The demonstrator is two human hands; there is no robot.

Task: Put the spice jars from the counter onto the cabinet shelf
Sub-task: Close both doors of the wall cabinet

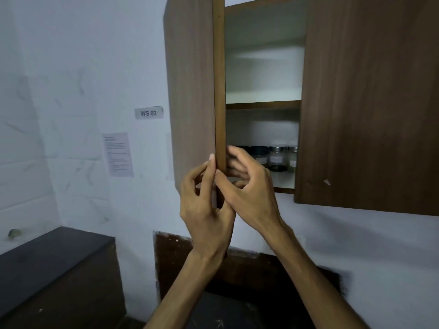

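Both hands are working at the left cabinet door [192, 91], which is standing edge-on near the centre of the frame. The left hand [204, 205] is pinching the door's front edge low down, its fingertips [211, 160] lying on the outer face and its thumb on the edge. The right hand [247, 186] is reaching round the same edge from the inner side, fingers curled on it and carrying no jar.

Behind the hands, right of centre, several spice jars [276, 157] are sitting in a row on the lower cabinet shelf [283, 180], partly hidden by the right hand and by the right door [370, 103]; I can't count them for sure. The upper shelf [263, 104] is showing nothing on it.

The dark counter [52, 252], at lower left, is showing no jars on the part in view, so I'd judge the shelving is done or nearly so, and the door is likely being closed, though it could equally be opening.
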